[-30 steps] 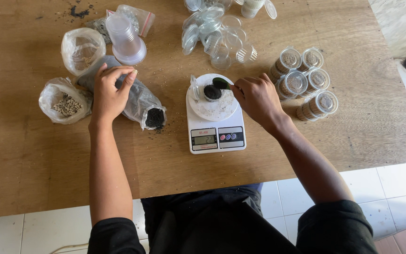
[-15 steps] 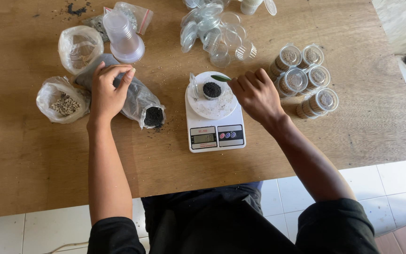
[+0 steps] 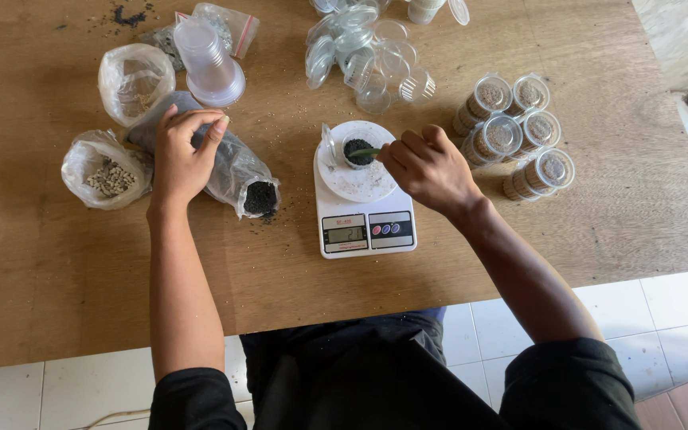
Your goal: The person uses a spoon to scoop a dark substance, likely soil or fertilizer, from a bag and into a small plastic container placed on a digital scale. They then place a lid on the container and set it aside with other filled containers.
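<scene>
While my right hand [image 3: 430, 166] is pinching a small green spoon [image 3: 365, 151] over the dark-filled cup [image 3: 357, 150] on the white scale [image 3: 364, 205], my left hand [image 3: 182, 150] is resting, fingers loosely curled, on the plastic bag [image 3: 236, 171] at nine o'clock. Filled lidded cups [image 3: 515, 135] are sitting at three o'clock.

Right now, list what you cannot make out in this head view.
- Scale display: digits too small to read.
- Spoon handle: hidden inside the right hand.
- Plastic bag middle: covered by the left hand.
- Clear lids at the top: some cut off by the picture's edge.
</scene>
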